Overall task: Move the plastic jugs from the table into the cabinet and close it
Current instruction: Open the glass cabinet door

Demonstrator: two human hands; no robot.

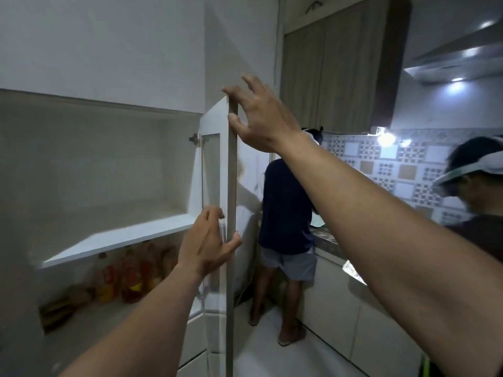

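- Both hands gripped the free edge of the cabinet door [230, 186], which stood open and nearly edge-on to the camera.
- Right hand [261, 118]: fingers hooked over the door's top corner, thumb pressed against the edge just below, so the grip was closed on the door.
- Left hand [205, 243]: fingers curled behind the door about halfway down, thumb on the near side, pinching the same edge.
- Cabinet [109, 170]: the upper compartment showed bare white walls above a white shelf [119, 238].
- Plastic jugs [130, 276]: several yellow-orange bottles stood together on the level under the shelf, toward the back; blur hid their number.
- Background: one person [285, 208] stood at the kitchen counter [325, 239] facing away, and a second person [479, 191] was at the right edge, before a patterned tiled wall [392, 164].
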